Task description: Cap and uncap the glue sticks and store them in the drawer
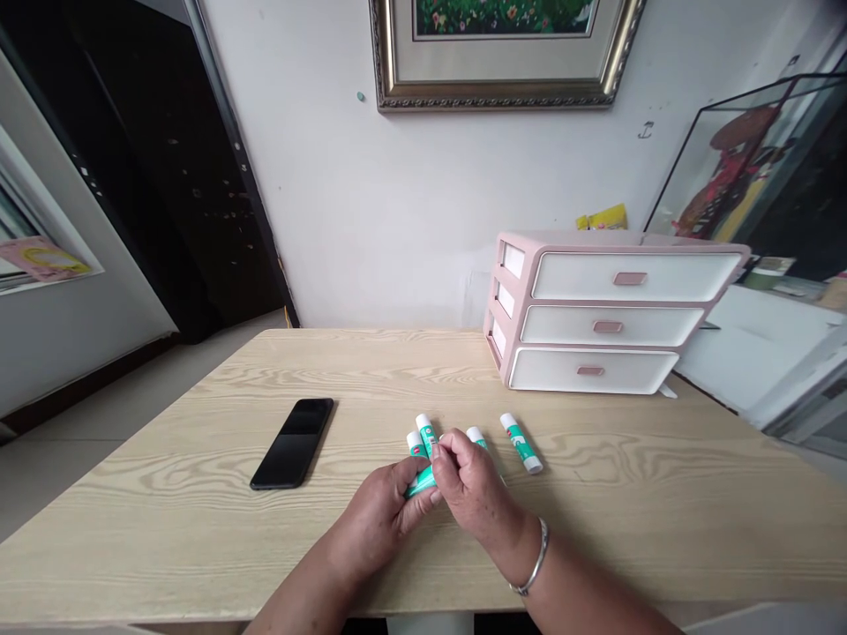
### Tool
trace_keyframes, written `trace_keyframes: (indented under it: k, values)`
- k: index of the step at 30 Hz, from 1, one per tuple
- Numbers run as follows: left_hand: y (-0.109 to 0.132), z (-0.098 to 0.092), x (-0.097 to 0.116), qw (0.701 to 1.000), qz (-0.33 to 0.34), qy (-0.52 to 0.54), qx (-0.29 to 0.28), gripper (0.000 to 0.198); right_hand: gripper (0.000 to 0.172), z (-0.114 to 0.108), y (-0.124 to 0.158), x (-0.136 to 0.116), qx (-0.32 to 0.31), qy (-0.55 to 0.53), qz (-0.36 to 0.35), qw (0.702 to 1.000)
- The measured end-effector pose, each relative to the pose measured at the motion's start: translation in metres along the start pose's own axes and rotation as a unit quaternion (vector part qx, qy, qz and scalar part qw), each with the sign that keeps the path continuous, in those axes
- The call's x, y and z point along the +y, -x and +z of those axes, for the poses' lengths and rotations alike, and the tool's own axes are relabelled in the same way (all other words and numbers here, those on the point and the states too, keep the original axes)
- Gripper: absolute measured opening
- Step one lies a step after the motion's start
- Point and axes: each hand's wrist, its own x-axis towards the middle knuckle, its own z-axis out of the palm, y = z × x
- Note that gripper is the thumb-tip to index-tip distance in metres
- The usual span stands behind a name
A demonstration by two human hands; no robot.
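In my left hand [384, 511] is a green-and-white glue stick [422, 481], gripped between thumb and fingers over the table. My right hand [476, 485], wearing a silver bangle [535, 557], has its fingers curled closed around the right end of that stick and covers it. Two more glue sticks lie just beyond my hands, one glue stick [427, 430] against another glue stick [415, 443]. Behind my right fingers a further glue stick [476, 436] is partly hidden. Off to the right lies a separate glue stick [521, 444], fully visible.
A black phone [293, 444] lies on the wooden table [178, 494] to the left. At the back right stands a pink-and-white drawer unit [605, 326], all three drawers closed. Behind the table is a white wall [371, 220] with a framed picture [503, 93].
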Motion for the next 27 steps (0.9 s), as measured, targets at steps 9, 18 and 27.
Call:
trace_keyframes:
  k: [9,18,27]
  values:
    - [0.007,-0.017,0.003,0.991,-0.039,0.122,-0.046,0.043,0.020,-0.023,-0.007,0.022,0.121,-0.051,0.020,0.991]
    - [0.000,-0.021,-0.012,0.941,-0.216,-0.156,0.210,0.044,0.029,-0.040,-0.020,0.028,0.180,0.075,0.064,0.979]
    - [0.002,-0.032,-0.041,0.837,-0.312,-0.382,0.237,0.039,0.031,-0.045,-0.026,0.035,0.195,0.090,0.125,0.969]
